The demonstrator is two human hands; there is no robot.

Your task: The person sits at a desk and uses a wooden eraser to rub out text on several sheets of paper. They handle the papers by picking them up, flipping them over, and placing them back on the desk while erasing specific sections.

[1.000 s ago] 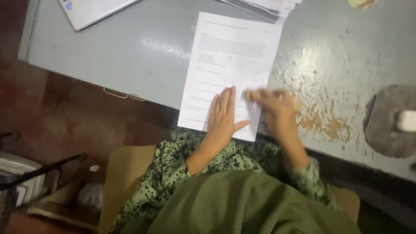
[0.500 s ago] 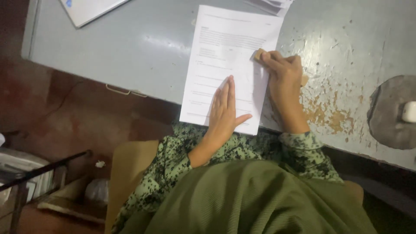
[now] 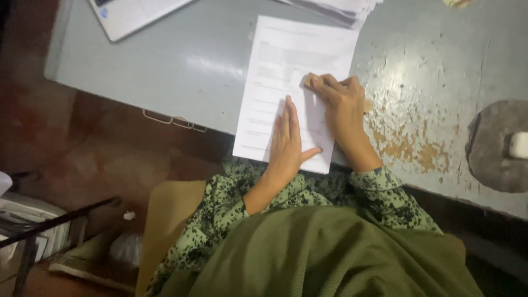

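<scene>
On the near edge of the grey worktop [image 3: 165, 71] lies a printed white sheet [image 3: 286, 71], its lower end overhanging the edge toward the person. Left hand [image 3: 287, 144]: flat on the sheet's lower part, fingers straight and together, palm down, clasping nothing. Right hand [image 3: 342, 107]: fingers curled, pinching a small pale object [image 3: 309, 81] against the sheet's right half; what the object is cannot be told. Both sleeves: green speckled fabric. Lap: olive-green cloth [image 3: 330, 253]. Far edge, above the sheet: a stack of papers [image 3: 341, 6]. Far left: corner of a white flat device [image 3: 132, 16]. Right of the sheet: worn patch of flaked paint, brown showing through. Far right: a dark round pad [image 3: 495, 154] bearing a small white item [image 3: 518, 145].
</scene>
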